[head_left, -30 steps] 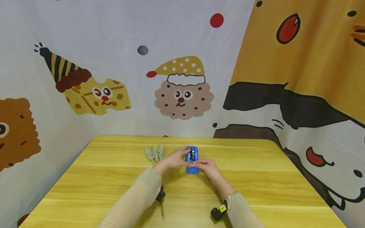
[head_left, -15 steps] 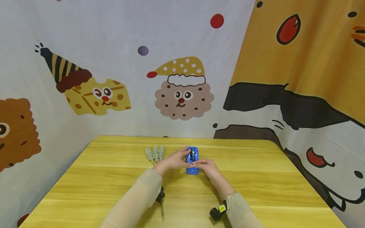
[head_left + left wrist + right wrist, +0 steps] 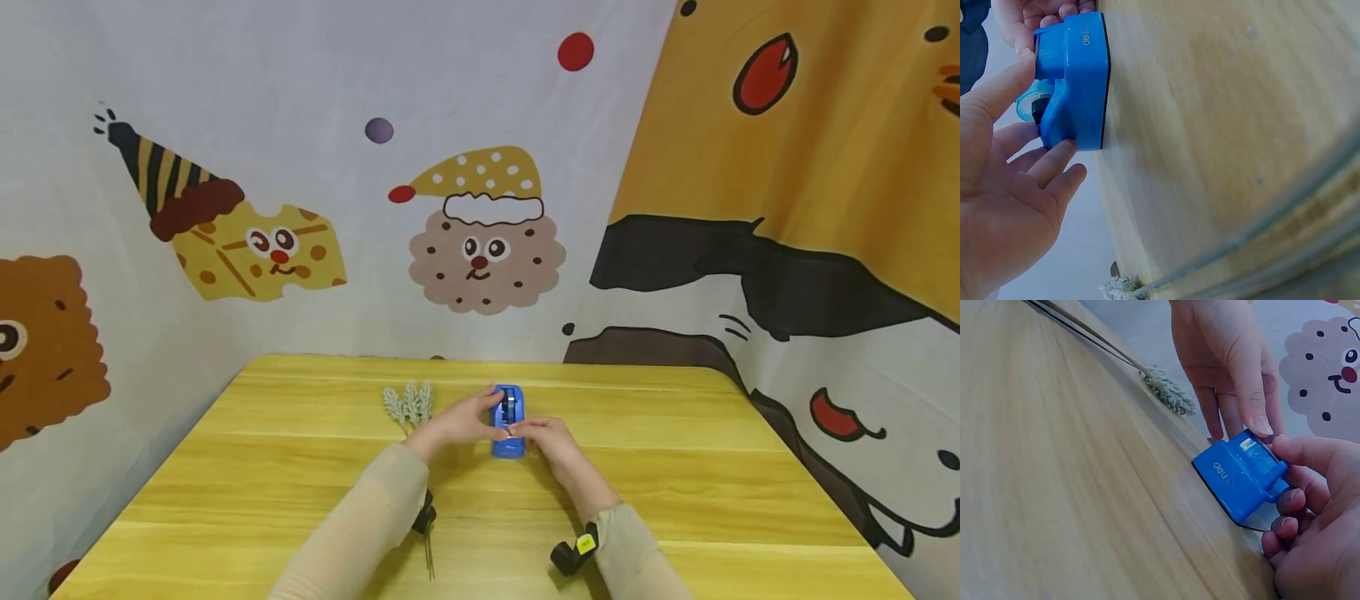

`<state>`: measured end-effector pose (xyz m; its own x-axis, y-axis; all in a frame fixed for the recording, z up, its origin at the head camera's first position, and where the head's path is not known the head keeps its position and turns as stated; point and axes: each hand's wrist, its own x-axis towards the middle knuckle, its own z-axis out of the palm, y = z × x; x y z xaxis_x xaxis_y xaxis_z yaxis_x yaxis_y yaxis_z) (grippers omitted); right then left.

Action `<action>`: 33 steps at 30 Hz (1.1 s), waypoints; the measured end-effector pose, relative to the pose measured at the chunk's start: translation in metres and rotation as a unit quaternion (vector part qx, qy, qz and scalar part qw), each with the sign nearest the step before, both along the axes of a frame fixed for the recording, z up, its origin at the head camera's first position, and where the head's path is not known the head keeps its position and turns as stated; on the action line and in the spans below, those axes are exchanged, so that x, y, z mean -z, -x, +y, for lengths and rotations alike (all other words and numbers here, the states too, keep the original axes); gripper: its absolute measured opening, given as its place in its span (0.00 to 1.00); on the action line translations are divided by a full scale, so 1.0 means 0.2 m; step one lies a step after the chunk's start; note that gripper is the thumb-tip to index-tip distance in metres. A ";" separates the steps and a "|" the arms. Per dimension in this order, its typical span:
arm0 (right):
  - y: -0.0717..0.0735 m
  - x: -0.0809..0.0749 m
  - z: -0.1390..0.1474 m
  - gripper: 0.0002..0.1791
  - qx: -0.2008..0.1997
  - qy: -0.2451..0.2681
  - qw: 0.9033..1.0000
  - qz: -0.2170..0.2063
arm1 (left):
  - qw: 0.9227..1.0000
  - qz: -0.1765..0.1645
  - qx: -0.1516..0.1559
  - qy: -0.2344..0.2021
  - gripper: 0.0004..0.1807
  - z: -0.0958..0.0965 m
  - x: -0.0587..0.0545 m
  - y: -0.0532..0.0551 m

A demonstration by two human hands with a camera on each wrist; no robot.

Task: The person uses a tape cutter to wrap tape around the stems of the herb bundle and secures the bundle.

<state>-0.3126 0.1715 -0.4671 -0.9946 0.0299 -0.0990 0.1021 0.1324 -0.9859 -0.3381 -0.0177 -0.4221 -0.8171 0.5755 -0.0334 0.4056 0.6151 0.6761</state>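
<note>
Together, left hand (image 3: pixel 459 422) and right hand (image 3: pixel 545 439) hold blue tape dispenser (image 3: pixel 508 419) containing tape

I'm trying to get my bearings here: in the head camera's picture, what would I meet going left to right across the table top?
Silvery artificial sprigs → left hand → blue tape dispenser → right hand, with bare yellow wooden table beyond.

Right hand (image 3: pixel 546 437) crept slightly toward tape dispenser (image 3: pixel 508 421).
</note>
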 end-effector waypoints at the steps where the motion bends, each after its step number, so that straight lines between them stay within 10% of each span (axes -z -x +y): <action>1: 0.00 0.00 0.00 0.10 -0.002 0.002 1.000 0.002 | 1.000 0.000 0.000 0.000 0.44 0.00 0.00 0.00; 33: -0.06 -0.01 0.00 0.16 -0.012 0.001 1.000 -0.001 | 1.000 -0.002 -0.004 -0.004 0.44 0.00 0.00 0.01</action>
<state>-0.3010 0.1716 -0.4656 -0.9949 0.0054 -0.1010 0.1008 0.1319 -0.9861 -0.3399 -0.0169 -0.4222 -0.8214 0.5694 -0.0322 0.3979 0.6127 0.6829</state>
